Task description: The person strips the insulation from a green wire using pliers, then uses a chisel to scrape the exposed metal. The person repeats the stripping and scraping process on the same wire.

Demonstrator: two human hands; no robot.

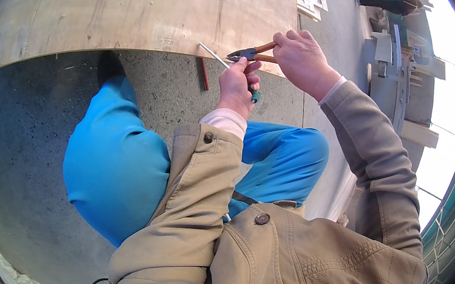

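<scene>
The person crouched on a concrete floor (29, 143), knees in blue trousers (117, 167), at the edge of a large plywood sheet (138, 14). The right hand (302, 59) was wrapped around the orange handles of a pair of pliers (253, 53), fingers closed on them, with the dark nose of the tool pointing left. The left hand (236, 84) sat just beside the nose, fingers curled shut around a small teal-ended object that was mostly hidden in the fist, and its fingertips touched the near end of a thin metal rod (212, 54). That rod lay slanted across the plywood edge, its lower end meeting the pliers' nose. Whether the nose was actually clamped on the rod could not be told.

The step in hand looked like seating the pliers on the rod's end while the left hand steadied it. The next move would seem to call for a firm squeeze of the handles with the rod kept from rolling, and a steady left hand close to the nose without getting pinched. A short red rod (204, 74) lay on the floor just below.
</scene>
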